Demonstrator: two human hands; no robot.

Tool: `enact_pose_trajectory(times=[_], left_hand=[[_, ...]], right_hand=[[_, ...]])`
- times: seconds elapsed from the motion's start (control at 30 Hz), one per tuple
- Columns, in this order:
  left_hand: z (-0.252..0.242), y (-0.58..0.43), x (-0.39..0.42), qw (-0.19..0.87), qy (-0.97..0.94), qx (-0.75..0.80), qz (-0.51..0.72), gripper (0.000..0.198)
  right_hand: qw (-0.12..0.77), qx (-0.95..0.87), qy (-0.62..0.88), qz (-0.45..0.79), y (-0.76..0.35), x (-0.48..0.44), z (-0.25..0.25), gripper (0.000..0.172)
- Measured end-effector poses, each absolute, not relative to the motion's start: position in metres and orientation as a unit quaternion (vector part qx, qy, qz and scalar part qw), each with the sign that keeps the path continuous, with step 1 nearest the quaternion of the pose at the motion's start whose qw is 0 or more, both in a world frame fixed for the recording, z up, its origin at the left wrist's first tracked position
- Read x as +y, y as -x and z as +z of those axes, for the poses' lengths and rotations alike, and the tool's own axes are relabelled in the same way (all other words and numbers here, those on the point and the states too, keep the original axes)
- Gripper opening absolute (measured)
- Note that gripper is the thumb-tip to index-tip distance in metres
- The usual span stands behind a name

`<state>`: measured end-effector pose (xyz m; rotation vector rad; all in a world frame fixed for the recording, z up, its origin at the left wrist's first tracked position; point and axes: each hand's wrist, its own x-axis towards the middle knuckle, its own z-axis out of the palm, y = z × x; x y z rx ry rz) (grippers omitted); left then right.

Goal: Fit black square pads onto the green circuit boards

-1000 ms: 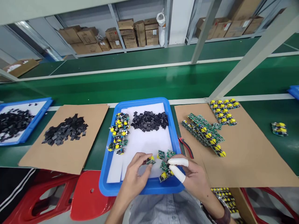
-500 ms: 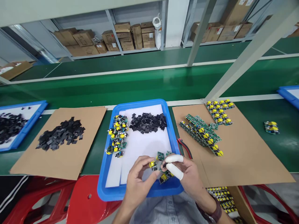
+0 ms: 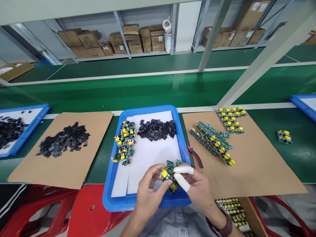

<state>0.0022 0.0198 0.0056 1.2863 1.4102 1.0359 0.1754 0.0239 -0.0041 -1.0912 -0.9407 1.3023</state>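
Note:
A small circuit board with a yellow component is pinched between the thumb and fingers of my left hand. My right hand, with white covers on two fingers, is closed beside that board; a small dark piece shows at its fingertips. Several boards lie under and behind my hands in the blue tray. Along the tray's left side more yellow-topped boards form a column. A heap of black pieces rests at the tray's back on white foam.
Red-handled pliers lie right of the tray. Cardboard on the right holds long green board strips and yellow-topped boards. Cardboard on the left carries black pieces. A slanted post stands behind.
My left hand has turned the board so its yellow part faces up more, and has brought it nearer my right fingertips. The view has shifted slightly.

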Motion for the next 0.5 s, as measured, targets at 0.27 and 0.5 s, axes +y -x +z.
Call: enact_pose_trajectory(times=[0.27,0.5], left_hand=[[0.013,-0.005,0.019,0.543,-0.474,0.512,0.467,0.039],[0.012,-0.003,0.019,0.551,-0.444,0.509,0.491,0.041]], right_hand=[[0.577,-0.416,0.46,0.532,-0.176,0.024,0.002,0.012],[0.599,-0.402,0.447,0.529,-0.178,0.023,0.0,0.012]])
